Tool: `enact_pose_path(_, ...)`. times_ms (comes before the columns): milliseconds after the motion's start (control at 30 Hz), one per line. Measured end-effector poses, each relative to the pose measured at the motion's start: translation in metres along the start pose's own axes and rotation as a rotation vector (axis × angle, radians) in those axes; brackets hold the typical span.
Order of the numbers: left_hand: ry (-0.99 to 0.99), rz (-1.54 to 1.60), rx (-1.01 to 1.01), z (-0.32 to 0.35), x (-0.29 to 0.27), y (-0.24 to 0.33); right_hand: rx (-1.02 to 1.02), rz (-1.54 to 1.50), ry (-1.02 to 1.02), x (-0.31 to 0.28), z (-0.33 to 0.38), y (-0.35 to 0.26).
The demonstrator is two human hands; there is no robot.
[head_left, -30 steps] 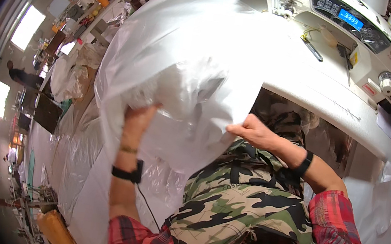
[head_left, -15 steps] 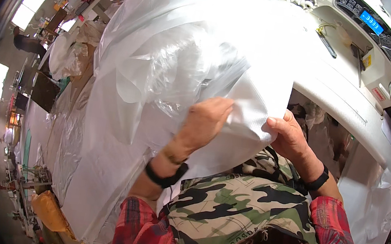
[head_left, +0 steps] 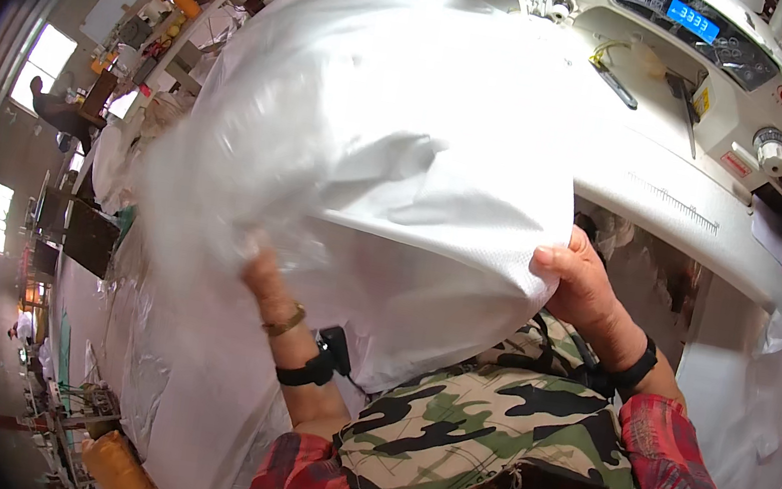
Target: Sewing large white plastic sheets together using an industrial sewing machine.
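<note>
A large white woven plastic sheet (head_left: pixel 470 256), perhaps a sack, spreads over the sewing table and hangs toward my lap. My right hand (head_left: pixel 586 282) pinches its right edge, with the thumb on top and the fingers underneath. My left hand (head_left: pixel 267 279) is farther left, at a bunch of thin clear plastic film (head_left: pixel 232 160). Motion smears both the film and the left fingers, so their grip cannot be made out. Between the hands the white sheet rises in a long fold.
A white sewing machine (head_left: pixel 735 104) with a lit blue display stands at the far right. Small snips (head_left: pixel 617 84) and a dark slim tool (head_left: pixel 684 111) lie on its bed. More plastic film (head_left: pixel 128 347) hangs at the left. A white sheet (head_left: pixel 737 398) droops at the right.
My left hand has swept left, away from the right hand, and the clear film has shifted left with it. My right hand keeps its pinch on the sheet's edge. The view has tilted slightly.
</note>
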State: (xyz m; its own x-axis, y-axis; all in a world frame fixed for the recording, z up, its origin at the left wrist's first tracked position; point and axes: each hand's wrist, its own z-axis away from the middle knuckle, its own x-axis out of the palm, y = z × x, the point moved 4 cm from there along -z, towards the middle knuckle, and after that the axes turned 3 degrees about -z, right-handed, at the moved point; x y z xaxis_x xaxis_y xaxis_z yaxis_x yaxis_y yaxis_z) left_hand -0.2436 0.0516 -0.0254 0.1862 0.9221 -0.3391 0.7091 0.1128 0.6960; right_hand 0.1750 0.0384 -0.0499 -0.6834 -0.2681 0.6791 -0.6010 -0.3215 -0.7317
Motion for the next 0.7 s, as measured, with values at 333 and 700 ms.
enact_pose_path(333, -1.427, 0.471, -0.270, 0.123, 0.102, 0.024, 0.024, 0.007, -0.038, 0.007, -0.005, 0.005)
enact_pose_path(700, -0.513, -0.040, 0.547, -0.066, 0.092, 0.078, 0.000, 0.310, -0.057, -0.008, 0.004, -0.013)
